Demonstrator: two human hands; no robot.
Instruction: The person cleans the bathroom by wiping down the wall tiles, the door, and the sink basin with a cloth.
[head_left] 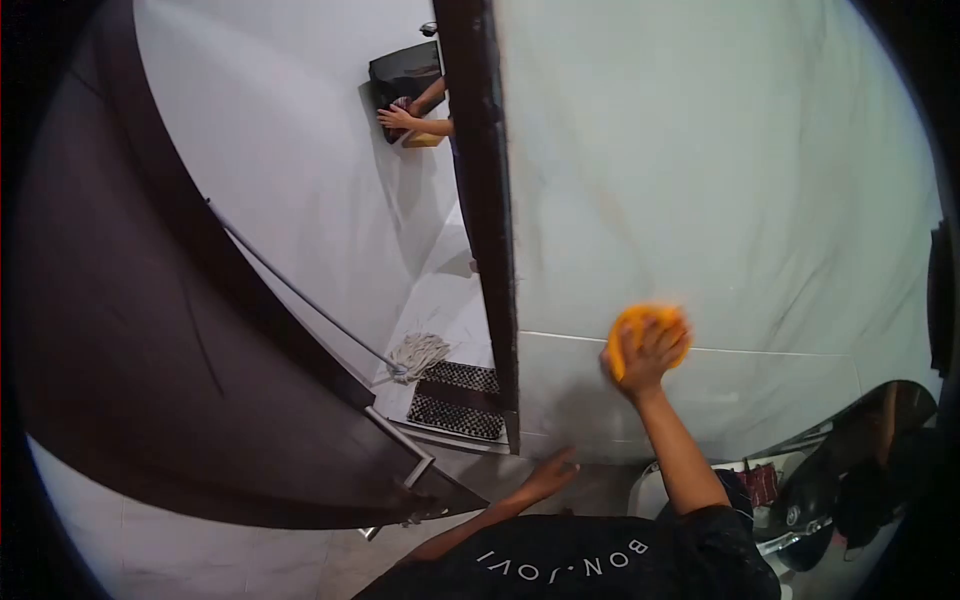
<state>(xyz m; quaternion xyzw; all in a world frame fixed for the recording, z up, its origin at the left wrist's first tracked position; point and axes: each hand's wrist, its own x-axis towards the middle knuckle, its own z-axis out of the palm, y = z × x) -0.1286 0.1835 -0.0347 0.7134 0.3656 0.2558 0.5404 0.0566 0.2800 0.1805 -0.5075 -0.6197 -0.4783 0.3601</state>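
My right hand (648, 350) presses an orange cloth (622, 360) against the pale tiled wall (720, 220), just at a horizontal grout line. Its fingers spread over the cloth, whose upper edge is slightly blurred. Lower down, my left hand (553, 475) hangs near the foot of the wall, to the left of my right arm. It holds nothing that I can see, and its fingers are stretched out.
A dark brown door (150, 300) stands open at left, its metal handle (400, 447) near me. Through the dark doorframe (480, 200) show a string mop (418, 355), a checked mat (455, 402) and another person's hands (402, 117) at a black box-like object (405, 66).
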